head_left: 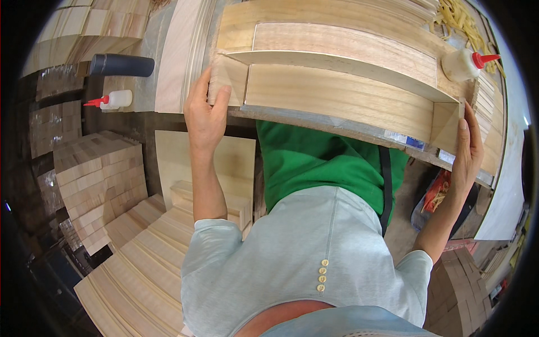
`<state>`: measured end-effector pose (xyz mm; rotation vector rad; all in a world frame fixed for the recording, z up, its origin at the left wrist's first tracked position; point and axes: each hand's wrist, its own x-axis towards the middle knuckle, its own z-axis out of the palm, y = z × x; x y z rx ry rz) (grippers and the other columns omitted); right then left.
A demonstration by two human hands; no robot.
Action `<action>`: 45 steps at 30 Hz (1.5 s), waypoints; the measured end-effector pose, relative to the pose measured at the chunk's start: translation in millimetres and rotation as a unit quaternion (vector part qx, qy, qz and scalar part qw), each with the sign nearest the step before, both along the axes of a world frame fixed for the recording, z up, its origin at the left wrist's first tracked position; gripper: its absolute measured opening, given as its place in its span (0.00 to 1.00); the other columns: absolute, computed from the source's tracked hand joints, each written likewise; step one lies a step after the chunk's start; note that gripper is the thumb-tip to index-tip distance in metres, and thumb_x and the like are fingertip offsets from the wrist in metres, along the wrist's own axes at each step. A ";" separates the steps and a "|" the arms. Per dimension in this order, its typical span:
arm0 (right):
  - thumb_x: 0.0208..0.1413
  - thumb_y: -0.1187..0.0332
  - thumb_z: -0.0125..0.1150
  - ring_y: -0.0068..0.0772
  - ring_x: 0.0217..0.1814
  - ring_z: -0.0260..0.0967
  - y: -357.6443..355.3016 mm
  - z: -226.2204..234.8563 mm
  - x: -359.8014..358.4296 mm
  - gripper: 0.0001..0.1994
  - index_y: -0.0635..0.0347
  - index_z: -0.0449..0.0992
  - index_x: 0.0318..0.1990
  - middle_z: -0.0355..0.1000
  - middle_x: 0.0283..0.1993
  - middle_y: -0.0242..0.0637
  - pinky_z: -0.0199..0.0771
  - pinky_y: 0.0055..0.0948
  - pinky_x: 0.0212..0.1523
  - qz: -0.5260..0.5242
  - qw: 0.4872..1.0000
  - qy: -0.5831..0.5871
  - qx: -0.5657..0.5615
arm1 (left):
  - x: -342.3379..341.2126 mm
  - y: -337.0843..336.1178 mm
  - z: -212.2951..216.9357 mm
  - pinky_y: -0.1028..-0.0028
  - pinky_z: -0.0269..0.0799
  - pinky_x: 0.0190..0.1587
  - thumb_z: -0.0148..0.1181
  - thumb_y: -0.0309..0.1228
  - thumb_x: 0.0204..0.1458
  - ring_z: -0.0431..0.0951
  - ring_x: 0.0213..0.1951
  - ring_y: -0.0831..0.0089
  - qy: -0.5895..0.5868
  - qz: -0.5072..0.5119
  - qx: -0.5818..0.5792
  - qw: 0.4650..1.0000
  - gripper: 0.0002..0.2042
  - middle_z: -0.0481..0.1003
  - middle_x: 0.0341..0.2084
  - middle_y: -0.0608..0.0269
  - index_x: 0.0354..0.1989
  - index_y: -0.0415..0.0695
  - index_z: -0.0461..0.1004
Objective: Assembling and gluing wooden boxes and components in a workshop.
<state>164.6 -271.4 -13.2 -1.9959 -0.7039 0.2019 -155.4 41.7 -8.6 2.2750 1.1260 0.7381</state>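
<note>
1. While both hands press inward on its two ends, the wooden box frame (342, 95) lies on the workbench (314, 124) between them, its long sides and end pieces already standing in place.
2. Left hand (205, 112): fingers wrapped over the left end panel (229, 78), thumb on its outer face, closed firmly on the wood.
3. Right hand (467, 151): palm and fingers flat against the right end panel (446, 124), pressing rather than gripping round it. The hands are well apart, one at each end of the frame.
4. Judgement on progress: four walls are assembled and a base board shows inside; the corners appear to be held while they set. No lid or further fitting is visible. Whether glue is in the joints cannot be told.
5. Just beyond the right hand, a glue bottle with a red nozzle (465, 63) lies on the frame's far corner.
6. Beyond the left hand, further out to that side, a second glue bottle (115, 99) lies beside a dark cylinder (120, 65).
7. Below the left hand, stacked cut wooden boards (98, 174) lie in piles.
</note>
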 end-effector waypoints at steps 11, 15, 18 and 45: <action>0.65 0.63 0.48 0.27 0.63 0.60 1.6 -4.3 -1.0 0.19 0.63 0.68 0.59 0.67 0.60 0.38 0.56 0.27 0.64 -0.008 1.000 -0.006 -0.009 | -3.4 -0.5 -4.5 0.65 0.68 0.50 0.58 0.27 0.52 0.74 0.46 0.55 0.008 -0.007 0.031 0.999 0.21 0.73 0.44 0.43 0.53 0.30 0.67; 0.64 0.64 0.51 0.25 0.60 0.63 5.3 -4.5 -1.8 0.19 0.63 0.69 0.58 0.69 0.57 0.37 0.58 0.24 0.61 -0.015 1.000 -0.012 0.007 | 3.1 -5.5 4.4 0.70 0.67 0.51 0.60 0.28 0.52 0.74 0.47 0.64 0.071 -0.029 0.033 0.996 0.21 0.74 0.46 0.49 0.54 0.31 0.68; 0.64 0.64 0.51 0.26 0.60 0.63 3.7 -4.4 -0.7 0.19 0.63 0.69 0.58 0.69 0.57 0.37 0.58 0.24 0.61 -0.020 1.000 -0.013 0.013 | 5.9 -7.2 6.8 0.70 0.65 0.54 0.61 0.29 0.52 0.73 0.48 0.62 0.074 -0.025 0.013 0.997 0.25 0.73 0.46 0.47 0.58 0.34 0.65; 0.62 0.67 0.53 0.25 0.49 0.69 -55.7 21.8 -9.3 0.17 0.66 0.69 0.56 0.72 0.52 0.38 0.71 0.23 0.44 -0.081 0.984 0.060 0.146 | 214.6 94.0 2.0 0.73 0.65 0.44 0.69 0.32 0.39 0.69 0.38 0.67 0.285 -0.405 -0.120 0.861 0.24 0.70 0.33 0.58 0.45 0.38 0.68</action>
